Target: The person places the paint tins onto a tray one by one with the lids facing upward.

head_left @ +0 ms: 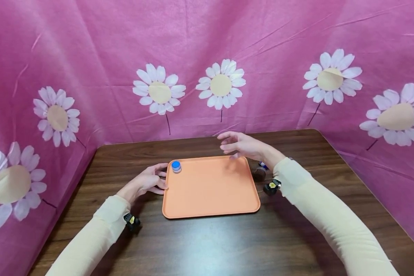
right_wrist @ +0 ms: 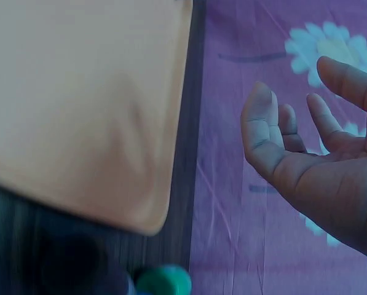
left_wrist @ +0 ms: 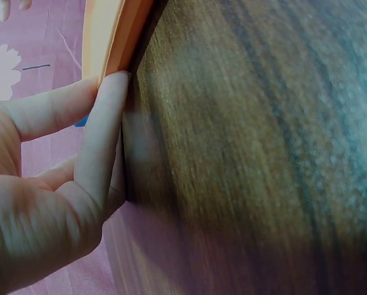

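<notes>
An orange tray (head_left: 212, 188) lies on the wooden table. At its left rim my left hand (head_left: 147, 181) pinches the edge between thumb and finger, which meet at the rim in the left wrist view. A small round jar with a blue lid (head_left: 176, 166) stands in the tray's far left corner, near the left fingertips. My right hand (head_left: 243, 145) hovers at the tray's far right corner, holding nothing. Its fingers are loosely bent and spread in the right wrist view. The hand's shadow falls on the tray.
A dark round object (head_left: 260, 174) and a small blue-and-white item (head_left: 263, 165) lie right of the tray, partly under the right forearm. A green-topped object (right_wrist: 165, 281) shows blurred there in the right wrist view. A pink curtain (head_left: 193, 34) with daisies surrounds the table (head_left: 207, 245).
</notes>
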Demonstrator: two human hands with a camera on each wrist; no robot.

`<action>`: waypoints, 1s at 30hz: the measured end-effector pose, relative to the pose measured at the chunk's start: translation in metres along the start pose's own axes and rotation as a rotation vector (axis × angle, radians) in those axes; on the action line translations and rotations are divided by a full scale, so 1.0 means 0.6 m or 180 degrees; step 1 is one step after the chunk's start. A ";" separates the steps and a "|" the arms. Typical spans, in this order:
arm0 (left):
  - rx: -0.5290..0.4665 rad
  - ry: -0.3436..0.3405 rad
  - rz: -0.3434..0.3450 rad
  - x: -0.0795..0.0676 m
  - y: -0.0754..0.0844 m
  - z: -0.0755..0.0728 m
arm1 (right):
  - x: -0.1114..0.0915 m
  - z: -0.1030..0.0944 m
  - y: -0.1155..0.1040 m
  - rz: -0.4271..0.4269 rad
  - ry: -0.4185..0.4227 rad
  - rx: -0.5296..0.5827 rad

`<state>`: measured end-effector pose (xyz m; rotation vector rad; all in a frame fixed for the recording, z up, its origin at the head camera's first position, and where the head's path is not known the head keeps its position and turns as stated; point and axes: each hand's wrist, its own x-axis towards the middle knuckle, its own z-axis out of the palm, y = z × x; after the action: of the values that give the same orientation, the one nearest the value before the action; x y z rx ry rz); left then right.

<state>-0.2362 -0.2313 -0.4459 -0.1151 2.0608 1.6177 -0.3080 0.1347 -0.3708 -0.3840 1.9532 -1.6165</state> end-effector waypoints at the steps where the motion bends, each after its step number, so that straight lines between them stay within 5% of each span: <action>1: 0.0000 0.0003 0.0000 -0.001 0.001 0.000 | -0.004 -0.010 0.000 0.0012 0.0022 -0.0001; 14: -0.0030 -0.0015 -0.0005 -0.004 0.005 -0.003 | -0.027 -0.108 0.018 0.0416 0.0354 -0.0159; 30: -0.0016 0.0037 -0.0005 -0.005 0.003 -0.001 | -0.044 -0.143 0.051 0.0756 0.0445 -0.0454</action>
<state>-0.2346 -0.2321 -0.4431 -0.1281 2.0649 1.6250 -0.3335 0.2249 -0.3846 -0.0897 2.1353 -1.3900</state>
